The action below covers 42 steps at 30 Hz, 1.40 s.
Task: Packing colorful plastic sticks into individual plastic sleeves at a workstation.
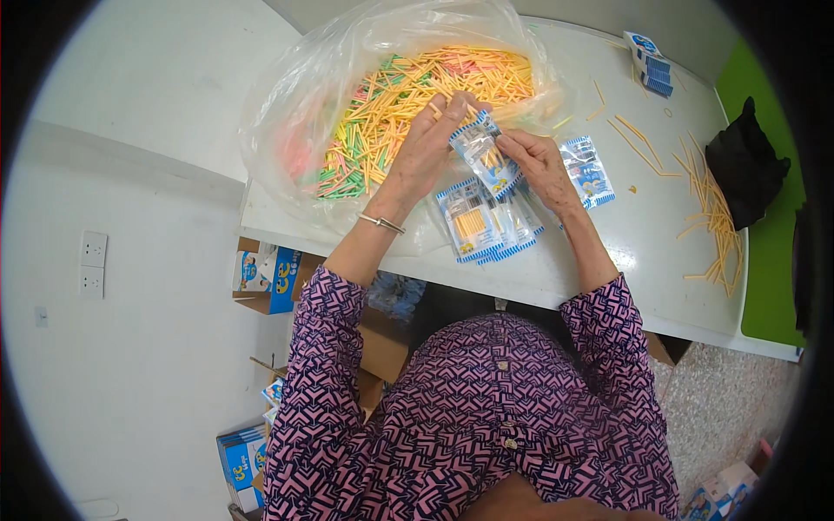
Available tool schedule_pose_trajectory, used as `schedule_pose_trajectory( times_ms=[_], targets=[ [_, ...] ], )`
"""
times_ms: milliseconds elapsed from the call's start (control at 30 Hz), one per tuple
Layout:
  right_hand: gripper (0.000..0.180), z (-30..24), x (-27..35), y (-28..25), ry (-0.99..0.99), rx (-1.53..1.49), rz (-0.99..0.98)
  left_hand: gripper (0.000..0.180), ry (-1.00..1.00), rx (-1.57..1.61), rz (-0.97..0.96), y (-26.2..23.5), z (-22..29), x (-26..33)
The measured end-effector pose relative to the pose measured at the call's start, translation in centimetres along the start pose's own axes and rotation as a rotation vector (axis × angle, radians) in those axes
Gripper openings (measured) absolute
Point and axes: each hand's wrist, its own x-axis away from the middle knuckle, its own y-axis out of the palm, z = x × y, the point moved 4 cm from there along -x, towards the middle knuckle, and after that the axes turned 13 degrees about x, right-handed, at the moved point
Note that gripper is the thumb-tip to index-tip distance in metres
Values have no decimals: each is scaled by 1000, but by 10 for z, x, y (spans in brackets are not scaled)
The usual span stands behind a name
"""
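My left hand [430,143] and my right hand [540,161] together hold a small clear packet with a blue and white edge [483,154] above the white table [608,252]. Yellow sticks show inside the packet, and my left fingers also pinch a few yellow sticks at its top. Just behind my hands lies a large clear plastic bag [304,95], open and full of yellow, green and pink sticks [408,95]. Filled packets [478,224] lie stacked on the table below my hands. Another packet [587,169] lies to the right of my right hand.
Loose yellow sticks [712,217] are scattered along the table's right side beside a black bag [745,161]. Small blue and white boxes [650,65] sit at the far edge. Cardboard cartons with blue boxes [269,273] stand under the table on the left. A wall socket [91,263] is at left.
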Motion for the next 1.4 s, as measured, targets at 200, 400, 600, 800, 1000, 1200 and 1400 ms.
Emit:
schedule_pose_trajectory(
  times_ms=[200, 400, 600, 800, 1000, 1200, 1400],
  targets=[
    [28, 2, 0, 2, -14, -23, 26, 20, 41, 197, 71, -8, 8, -10],
    [28, 2, -1, 1, -22, -23, 42, 15, 111, 37, 77, -7, 8, -18],
    [27, 4, 0, -4, -5, -37, 69, 20, 286, -191, 184, -30, 26, -30],
    [26, 6, 0, -6, 30, -84, 55, 24, 334, -585, 103, -22, 25, -23],
    [26, 2, 1, -3, -51, -34, 88, 17, 94, -440, 138, -20, 12, -20],
    [25, 5, 1, -5, -14, -67, 92, 20, 471, -598, 275, -43, 50, -34],
    [27, 1, 1, -10, 3, -43, 100, 31, 101, -452, -90, -19, 9, -13]
  ],
)
